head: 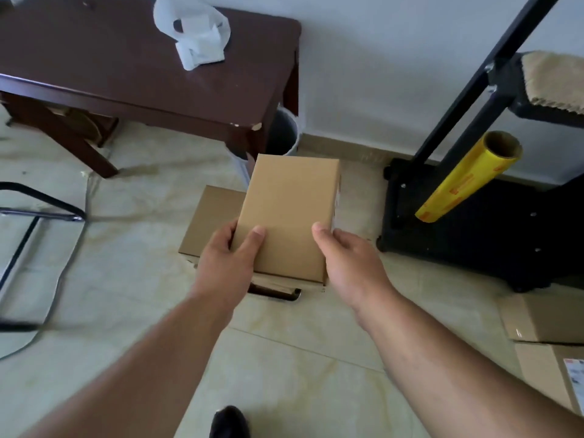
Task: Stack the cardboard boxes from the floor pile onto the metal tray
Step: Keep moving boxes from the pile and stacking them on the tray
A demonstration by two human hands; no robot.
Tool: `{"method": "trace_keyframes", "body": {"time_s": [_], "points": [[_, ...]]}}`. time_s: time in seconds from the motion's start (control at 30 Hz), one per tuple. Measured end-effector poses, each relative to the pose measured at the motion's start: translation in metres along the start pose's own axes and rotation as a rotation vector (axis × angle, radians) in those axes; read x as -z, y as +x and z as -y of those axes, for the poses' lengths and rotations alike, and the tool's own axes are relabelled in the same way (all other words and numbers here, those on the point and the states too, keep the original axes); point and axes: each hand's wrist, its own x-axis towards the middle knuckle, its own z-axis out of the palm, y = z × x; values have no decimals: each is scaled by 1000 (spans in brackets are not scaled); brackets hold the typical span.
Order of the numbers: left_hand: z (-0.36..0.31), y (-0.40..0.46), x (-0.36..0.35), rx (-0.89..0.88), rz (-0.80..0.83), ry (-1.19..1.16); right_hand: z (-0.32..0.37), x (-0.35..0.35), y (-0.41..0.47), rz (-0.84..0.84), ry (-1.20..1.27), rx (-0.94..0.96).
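Both hands hold a plain cardboard box above another box on the tiled floor.

The left hand (229,259) grasps the near left corner of the upper cardboard box (289,216), thumb lying on top and fingers curled underneath; the right hand (350,259) grips the near right edge, thumb on top. Beneath it sits a lower cardboard box (211,219), showing to the left, with a dark metal edge (275,294) peeking out under the near side. Far left stands a dark wooden table (126,67) carrying a white plastic bag (192,33). To the right, a yellow film roll (467,178) leans on a black hand trolley (467,235). More cardboard boxes (546,336) lie at near right.
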Motion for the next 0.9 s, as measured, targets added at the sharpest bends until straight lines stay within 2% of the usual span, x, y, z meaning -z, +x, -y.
{"method": "trace_keyframes", "body": {"time_s": [0.17, 0.37, 0.57, 0.9], "points": [[-5, 47, 82, -15, -25, 34, 37, -75, 13, 44, 7, -14], [-2, 104, 133, -16, -22, 63, 57, -143, 52, 108, 14, -79], [14, 143, 146, -9, 27, 74, 51, -177, 91, 109, 37, -90], [41, 168, 141, 12, 106, 95, 21, -194, 112, 90, -12, -178]]}}
